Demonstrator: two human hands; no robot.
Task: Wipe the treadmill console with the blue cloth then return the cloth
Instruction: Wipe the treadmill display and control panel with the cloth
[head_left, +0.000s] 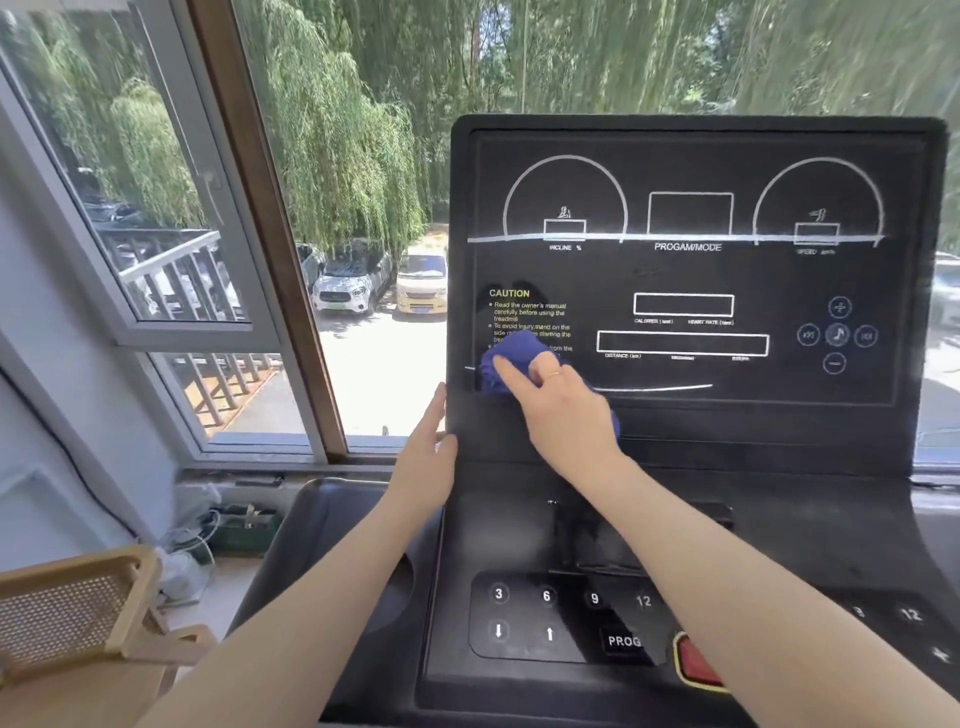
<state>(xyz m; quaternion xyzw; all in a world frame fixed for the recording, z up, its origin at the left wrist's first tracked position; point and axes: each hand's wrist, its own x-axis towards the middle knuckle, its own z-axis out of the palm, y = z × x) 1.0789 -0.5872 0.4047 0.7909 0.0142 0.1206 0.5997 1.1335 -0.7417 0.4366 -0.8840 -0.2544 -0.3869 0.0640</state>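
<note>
I've got the blue cloth (501, 364) bunched under my right hand (563, 410), fingers pressing it flat near the console's (691, 275) lower-left corner. Left hand (428, 447) relaxed, bracing the console's left edge. Cloth looks soft, light, floppy: best gripped as a wad.

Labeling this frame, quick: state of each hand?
Left hand: open, straight fingers resting against the left edge of the console.
Right hand: holding the blue cloth, pressing it on the console's lower left.
</note>
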